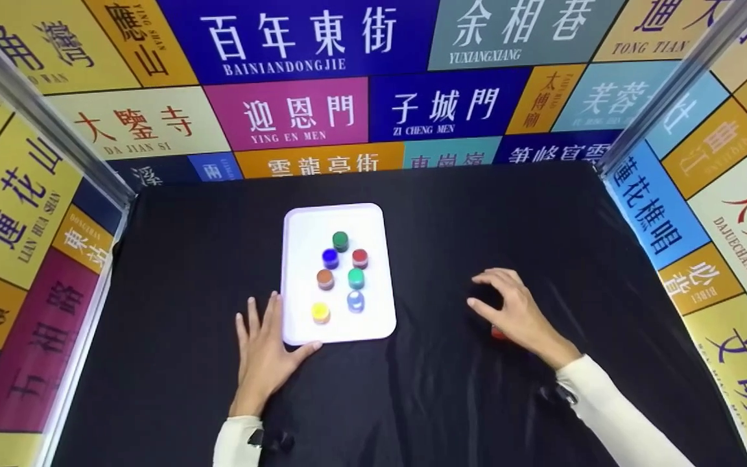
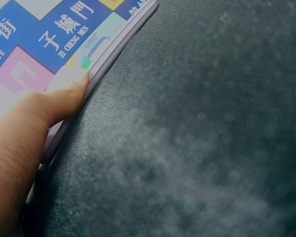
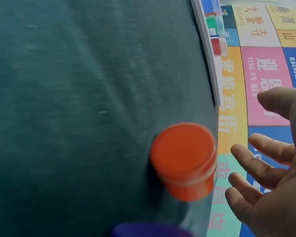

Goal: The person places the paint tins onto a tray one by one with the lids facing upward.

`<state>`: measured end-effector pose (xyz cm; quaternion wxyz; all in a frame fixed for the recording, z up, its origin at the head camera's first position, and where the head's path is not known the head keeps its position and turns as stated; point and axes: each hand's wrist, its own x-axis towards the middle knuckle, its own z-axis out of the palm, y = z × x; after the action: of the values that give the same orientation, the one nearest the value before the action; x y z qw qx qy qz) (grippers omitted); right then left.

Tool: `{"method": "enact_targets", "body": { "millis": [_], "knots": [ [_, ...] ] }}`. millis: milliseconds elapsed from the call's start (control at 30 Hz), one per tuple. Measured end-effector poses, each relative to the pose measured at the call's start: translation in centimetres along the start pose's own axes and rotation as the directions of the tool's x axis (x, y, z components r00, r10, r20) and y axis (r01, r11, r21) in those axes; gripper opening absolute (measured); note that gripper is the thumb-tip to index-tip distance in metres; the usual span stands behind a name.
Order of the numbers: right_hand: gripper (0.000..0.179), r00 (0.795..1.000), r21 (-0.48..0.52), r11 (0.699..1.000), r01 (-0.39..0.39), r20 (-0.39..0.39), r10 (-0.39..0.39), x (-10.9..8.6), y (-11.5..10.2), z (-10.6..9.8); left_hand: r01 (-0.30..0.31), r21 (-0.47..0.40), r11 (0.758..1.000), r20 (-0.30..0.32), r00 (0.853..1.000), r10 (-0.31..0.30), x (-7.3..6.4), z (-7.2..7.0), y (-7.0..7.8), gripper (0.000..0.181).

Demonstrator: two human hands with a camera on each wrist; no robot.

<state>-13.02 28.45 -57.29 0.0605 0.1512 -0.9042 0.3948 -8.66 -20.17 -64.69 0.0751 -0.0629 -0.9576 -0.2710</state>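
Observation:
A white tray lies on the black cloth and bears several small paint jars: dark green, blue, red, brown, teal, yellow and a pale one. My left hand touches the tray's near left corner, fingers straight along its left side and thumb at the near edge. To the right, my right hand hovers empty with loosely bent fingers. An orange jar stands near it, mostly hidden by the hand in the head view.
Part of a purple lid shows at the bottom of the right wrist view. The black cloth has soft folds. Printed panels wall in the back and both sides, with metal posts at the corners.

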Motion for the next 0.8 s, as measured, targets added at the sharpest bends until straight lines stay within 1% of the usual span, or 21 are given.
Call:
{"method": "enact_targets", "body": {
  "millis": [167, 300, 467, 600, 800],
  "knots": [
    [0.043, 0.999, -0.014, 1.0, 0.017, -0.034, -0.017, -2.0, 0.7, -0.4, -0.003, 0.007, 1.0, 0.015, 1.0, 0.002, 0.0, -0.1, 0.0, 0.124],
    [0.042, 0.995, -0.022, 0.998, 0.063, -0.08, -0.065, -3.6, 1.4, -0.5, -0.004, 0.01, 1.0, 0.027, 1.0, 0.004, -0.1, -0.1, -0.1, 0.124],
    [0.042, 0.985, -0.048, 0.991, 0.122, -0.115, -0.127, -5.3, 1.8, -0.5, 0.001, 0.013, 1.0, 0.031, 1.0, -0.002, -0.2, -0.3, -0.1, 0.124],
    [0.043, 0.977, -0.078, 0.985, 0.156, -0.135, -0.166, -6.2, 2.0, -0.5, 0.004, 0.012, 1.0, 0.032, 0.999, -0.004, -0.2, -0.3, -0.1, 0.125],
    [0.043, 0.972, -0.112, 0.979, 0.172, -0.143, -0.187, -6.8, 2.4, -0.5, -0.018, 0.009, 1.0, -0.005, 1.0, 0.018, 0.0, 0.1, 0.0, 0.123]
  ]
}}
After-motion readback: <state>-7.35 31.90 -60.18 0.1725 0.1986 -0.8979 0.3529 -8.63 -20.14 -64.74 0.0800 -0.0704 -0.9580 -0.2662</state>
